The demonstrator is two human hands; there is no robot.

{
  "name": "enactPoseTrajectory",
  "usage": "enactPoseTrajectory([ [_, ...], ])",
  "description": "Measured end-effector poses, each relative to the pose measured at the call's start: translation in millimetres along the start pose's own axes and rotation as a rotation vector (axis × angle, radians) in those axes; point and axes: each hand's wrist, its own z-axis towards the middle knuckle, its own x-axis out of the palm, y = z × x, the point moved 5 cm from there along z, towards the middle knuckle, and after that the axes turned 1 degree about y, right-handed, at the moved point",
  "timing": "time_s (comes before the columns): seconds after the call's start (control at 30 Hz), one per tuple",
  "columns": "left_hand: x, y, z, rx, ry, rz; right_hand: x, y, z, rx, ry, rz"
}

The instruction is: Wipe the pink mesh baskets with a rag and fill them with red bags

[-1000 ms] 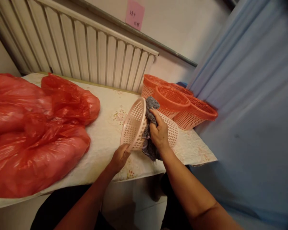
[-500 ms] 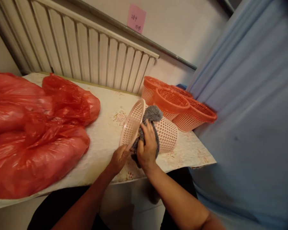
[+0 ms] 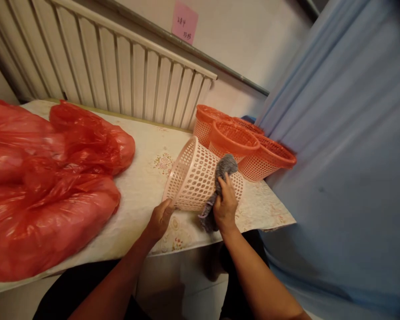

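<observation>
A pale pink perforated plastic wastebasket (image 3: 200, 178) lies on its side on the table, its mouth facing left. My left hand (image 3: 160, 218) grips its rim at the lower near edge, thumb and fingers closed on it. My right hand (image 3: 226, 205) presses a grey cloth (image 3: 225, 168) against the basket's side, toward its base. One end of the cloth hangs down below the basket wall near the table's front edge. The fingers of my right hand are wrapped over the cloth, so part of it is hidden.
Several similar baskets with orange-red bag liners (image 3: 235, 138) stand behind the held one. Big stuffed red plastic bags (image 3: 53, 200) cover the left of the table (image 3: 143, 178). A radiator (image 3: 126, 66) runs along the wall; a blue curtain (image 3: 336, 155) hangs at the right.
My right hand has slid the cloth rightward along the basket's side, from near the rim toward the base. My left hand keeps its hold on the rim.
</observation>
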Motion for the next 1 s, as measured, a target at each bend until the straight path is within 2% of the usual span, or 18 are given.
enactPoseTrajectory([
  [0.2, 3.2, -0.6, 0.1, 0.024, 0.002, 0.021, -38.0, -73.8, -24.4, 0.303, -0.158, -0.105],
  [0.27, 4.3, -0.8, -0.1, 0.022, 0.014, 0.008, -44.5, -84.7, -26.4, 0.385, -0.184, -0.115],
  [0.37, 5.0, -1.2, -0.6, 0.014, 0.032, -0.008, -45.6, -84.6, -16.6, 0.418, -0.185, -0.103],
  [0.53, 3.8, -3.4, -0.2, 0.017, 0.034, 0.023, -31.6, -54.0, 26.5, 0.312, -0.109, 0.040],
  [0.7, 4.4, -4.5, -0.2, 0.028, 0.053, 0.018, -8.8, 3.4, 67.1, 0.178, 0.068, 0.195],
  [0.87, 1.9, -4.2, -1.9, 0.024, 0.040, 0.028, 7.7, 62.3, 71.6, 0.018, 0.179, 0.317],
  [1.0, 0.6, -2.0, -2.3, 0.026, 0.070, 0.013, 11.7, 72.5, 63.2, -0.011, 0.131, 0.302],
])
